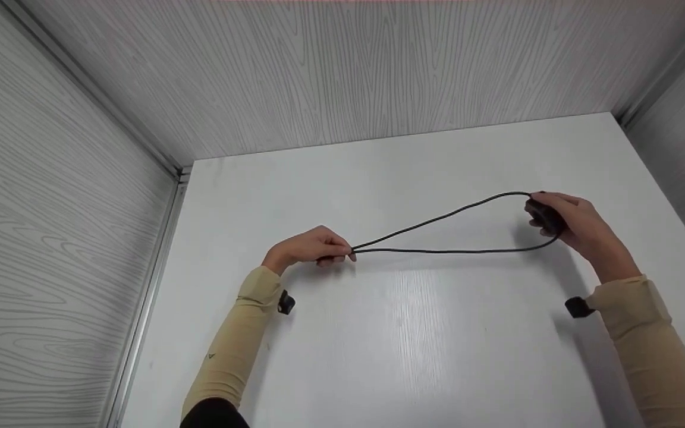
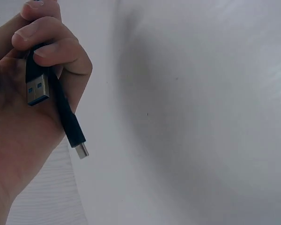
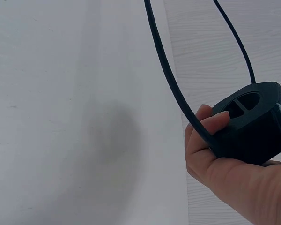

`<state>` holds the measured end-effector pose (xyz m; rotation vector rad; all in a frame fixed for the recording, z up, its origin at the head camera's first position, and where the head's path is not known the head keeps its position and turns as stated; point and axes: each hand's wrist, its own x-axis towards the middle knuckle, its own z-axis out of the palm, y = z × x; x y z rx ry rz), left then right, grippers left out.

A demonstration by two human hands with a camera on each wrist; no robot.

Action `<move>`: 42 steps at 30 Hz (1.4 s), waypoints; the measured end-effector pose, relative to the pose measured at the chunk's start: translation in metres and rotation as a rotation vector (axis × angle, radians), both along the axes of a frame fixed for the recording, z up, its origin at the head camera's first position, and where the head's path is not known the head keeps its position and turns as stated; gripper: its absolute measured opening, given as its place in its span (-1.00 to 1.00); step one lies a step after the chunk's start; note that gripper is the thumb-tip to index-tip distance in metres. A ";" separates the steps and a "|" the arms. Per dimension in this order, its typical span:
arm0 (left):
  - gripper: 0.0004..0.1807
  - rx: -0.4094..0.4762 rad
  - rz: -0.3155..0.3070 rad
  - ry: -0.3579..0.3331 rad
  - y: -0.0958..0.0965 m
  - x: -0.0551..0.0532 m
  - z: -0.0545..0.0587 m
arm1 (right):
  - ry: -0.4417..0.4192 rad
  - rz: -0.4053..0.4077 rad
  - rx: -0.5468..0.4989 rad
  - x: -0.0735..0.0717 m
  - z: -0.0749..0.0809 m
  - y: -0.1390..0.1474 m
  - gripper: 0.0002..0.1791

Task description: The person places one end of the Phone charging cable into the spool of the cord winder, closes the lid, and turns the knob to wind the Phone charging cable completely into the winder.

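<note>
A black USB cable point(image 1: 437, 251) stretches between both hands as two strands, spread wide at the right and meeting at the left. My left hand point(image 1: 316, 245) pinches both strands near their ends. In the left wrist view, a USB-A plug point(image 2: 37, 91) and a slimmer USB-C plug point(image 2: 81, 150) stick out below the curled fingers. My right hand point(image 1: 583, 226) grips a black cable winder point(image 3: 257, 126), a chunky block with a round recess crossed by a bar. One strand leaves each side of it. Part of the winder is hidden behind the palm.
Both hands are above a white table point(image 1: 402, 333), with shadows cast on it. Grey wood-grain panels stand behind point(image 1: 378, 71), at the left point(image 1: 51, 238) and at the right point(image 1: 681, 137). A small black camera is worn at each wrist.
</note>
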<state>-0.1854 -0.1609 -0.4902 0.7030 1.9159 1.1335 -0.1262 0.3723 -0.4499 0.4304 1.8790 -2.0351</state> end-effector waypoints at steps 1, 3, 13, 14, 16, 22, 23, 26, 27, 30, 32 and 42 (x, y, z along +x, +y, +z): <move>-0.62 -0.008 0.000 0.002 0.000 0.000 0.000 | 0.000 0.001 -0.016 0.000 -0.001 0.001 -0.84; -0.62 -0.024 -0.001 -0.002 -0.001 0.000 -0.001 | 0.002 0.005 -0.019 0.000 -0.002 0.001 -0.84; -0.69 -0.100 0.054 0.060 0.001 0.004 -0.006 | -0.021 0.035 -0.081 0.001 -0.008 0.000 -0.79; -0.70 -0.117 0.071 0.089 0.002 0.005 -0.006 | -0.029 0.033 -0.082 0.001 -0.009 0.001 -0.79; -0.70 -0.155 0.106 0.152 0.006 0.006 -0.006 | -0.037 0.039 -0.066 0.002 -0.010 0.002 -0.78; -0.71 -0.254 0.195 0.319 0.015 0.009 -0.002 | -0.046 0.064 -0.021 0.004 -0.014 0.004 -0.59; -0.72 -0.263 0.208 0.336 0.016 0.009 -0.002 | -0.049 0.067 -0.019 0.003 -0.015 0.003 -0.57; -0.73 -0.286 0.261 0.381 0.017 0.009 -0.003 | -0.058 0.075 -0.015 0.003 -0.017 0.002 -0.60; -0.73 -0.292 0.279 0.400 0.016 0.009 -0.004 | -0.063 0.077 -0.023 0.003 -0.018 0.001 -0.62; -0.71 -0.307 0.325 0.469 0.016 0.008 -0.007 | -0.077 0.075 -0.058 0.002 -0.021 -0.001 -0.67; -0.70 -0.317 0.350 0.516 0.016 0.007 -0.009 | -0.100 0.067 -0.104 0.002 -0.022 -0.003 -0.69; -0.73 -0.398 0.396 0.685 0.003 0.002 -0.022 | -0.139 0.176 -0.312 -0.006 -0.037 -0.018 -0.51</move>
